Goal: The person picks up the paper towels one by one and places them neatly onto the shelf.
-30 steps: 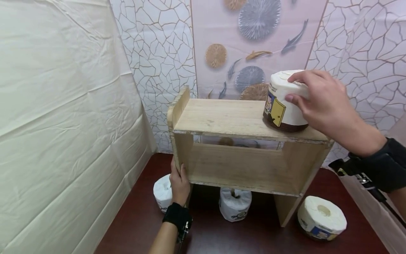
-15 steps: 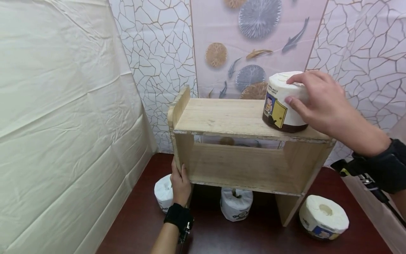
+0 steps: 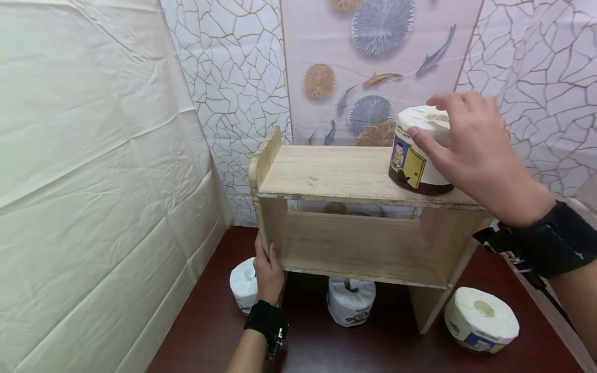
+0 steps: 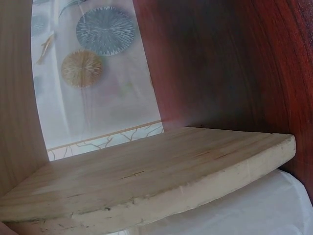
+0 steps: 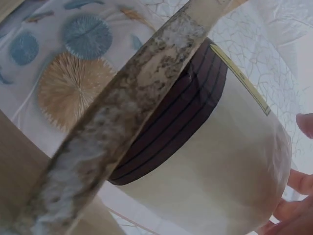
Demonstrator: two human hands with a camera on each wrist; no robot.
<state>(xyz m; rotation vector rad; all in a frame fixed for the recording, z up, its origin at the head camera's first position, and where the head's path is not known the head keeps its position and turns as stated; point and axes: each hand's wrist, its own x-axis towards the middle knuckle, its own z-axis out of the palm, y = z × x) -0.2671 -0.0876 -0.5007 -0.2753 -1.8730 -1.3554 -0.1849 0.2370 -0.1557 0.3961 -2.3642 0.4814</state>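
Observation:
A small wooden shelf (image 3: 326,173) stands at the middle of the head view. My left hand (image 3: 269,277) grips the front edge of its left side panel (image 4: 146,176), fingers on the outside. On the right end of the top board stands an upright wrapped toilet roll (image 3: 410,163), white with a brown base and a cartoon with a yellow door. My right hand (image 3: 480,150) is over it with thumb and fingers spread. In the right wrist view the thumb (image 5: 305,125) is apart from the roll, and the other fingertips are right at its top edge.
On the dark red table (image 3: 196,331), one toilet roll (image 3: 243,287) stands left of the shelf, partly behind my left hand. Another roll (image 3: 352,305) is under the lower board, and a third roll (image 3: 482,321) stands right of the shelf. Patterned cloth hangs behind.
My right thumb and fingers have loosened and risen from the roll, which stays on the top board. It has turned slightly, showing more of its cartoon. The left hand keeps its grip.

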